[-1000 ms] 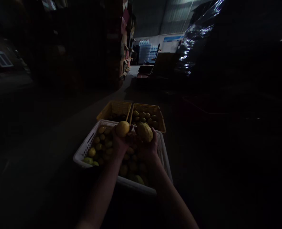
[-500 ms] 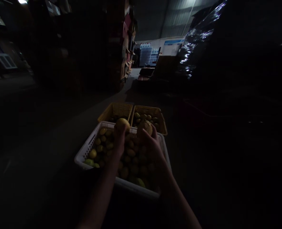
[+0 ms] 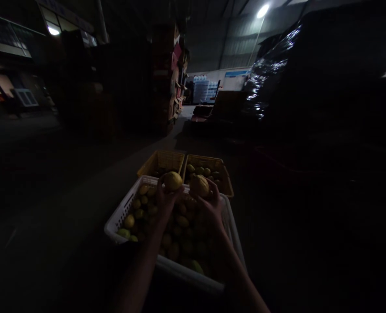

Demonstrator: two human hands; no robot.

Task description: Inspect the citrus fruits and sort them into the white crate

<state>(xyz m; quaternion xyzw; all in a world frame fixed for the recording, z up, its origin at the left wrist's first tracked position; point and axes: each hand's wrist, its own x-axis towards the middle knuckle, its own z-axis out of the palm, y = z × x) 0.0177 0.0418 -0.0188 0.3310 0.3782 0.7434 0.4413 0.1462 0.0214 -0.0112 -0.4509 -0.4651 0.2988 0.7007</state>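
Observation:
My left hand (image 3: 165, 198) is closed round a yellow lemon (image 3: 172, 181), which shows above the thumb and fingers. Beside it, my right hand (image 3: 211, 201) grips a second, knobbly lemon (image 3: 199, 185) with a rough, ridged skin. Both fruits are held up over the far rim of a white plastic crate (image 3: 122, 213). Inside that crate lie many yellow lemons (image 3: 182, 221) and a few greener ones (image 3: 124, 233). My forearms cover part of the crate and its fruit. The dim light hides detail in the crate's right part.
Behind the white crate stand two yellow crates side by side: the left yellow crate (image 3: 145, 164) and the right yellow crate (image 3: 227, 178), each with fruit inside. Farther off rise stacked cardboard boxes (image 3: 166, 87) and a pile in shiny plastic wrap (image 3: 256, 82). A dark reddish crate edge (image 3: 271, 158) shows at right.
The view has tilted up slightly, so the scene sits lower. My left hand has turned the lemon, and more of its fingers show round it. The right hand still holds its lemon.

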